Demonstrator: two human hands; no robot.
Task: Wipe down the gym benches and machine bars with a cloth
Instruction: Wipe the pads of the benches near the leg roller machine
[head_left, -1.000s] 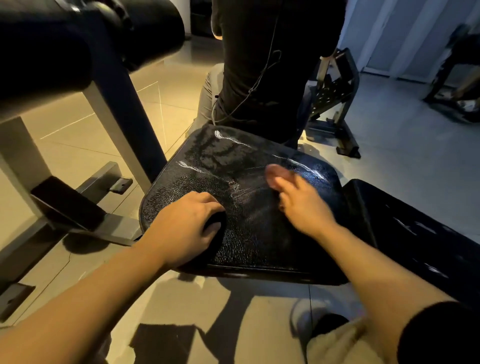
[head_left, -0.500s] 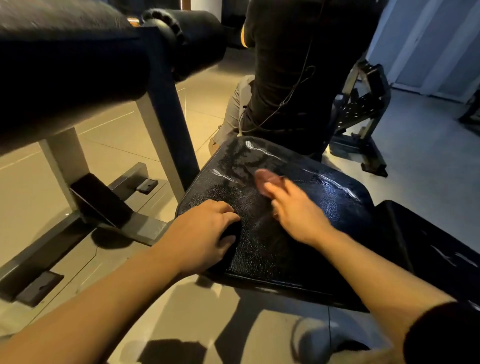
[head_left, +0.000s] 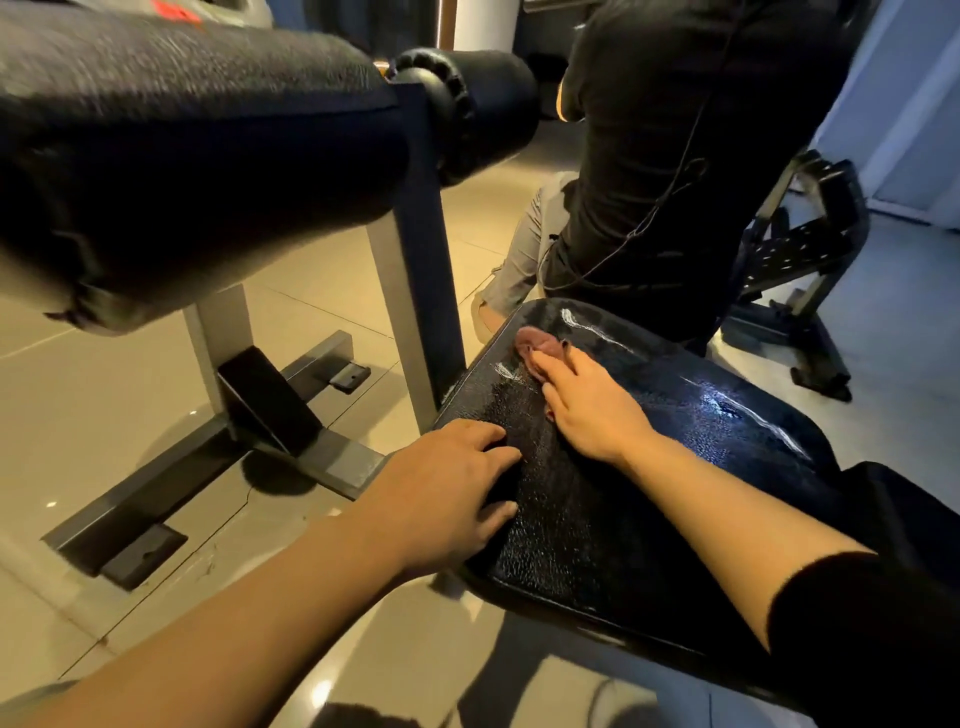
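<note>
The right hand (head_left: 587, 402) lies flat on the black seat pad (head_left: 675, 467), fingers straight and reaching toward the pad's far left corner, pressing a small reddish cloth (head_left: 537, 343) down onto the vinyl. Only the front of the cloth shows past the fingertips; the rest is hidden under the hand. The left hand (head_left: 447, 488) rests on the near left edge of the same pad, fingers curled over the rim and gripping it, thumb on the top surface. The two hands are close together, the left one nearer the camera.

The pad's surface is cracked and shines wet, with bright streaks near the cloth and along the right part. Right of the pad, touching its edge, a second dark pad (head_left: 904, 514) slopes away. Left of the seat pad a grey steel post (head_left: 415, 291) rises from a floor frame (head_left: 218, 457) on the beige tiled floor (head_left: 130, 395) and carries a large black padded rest (head_left: 171, 150) and a round roller pad (head_left: 483, 109). Beyond the seat pad's far edge a person (head_left: 670, 156) in a dark top sits with their back to the camera, a thin cable hanging down the back. Behind that person, to the right, stands another black machine frame (head_left: 800, 260).
</note>
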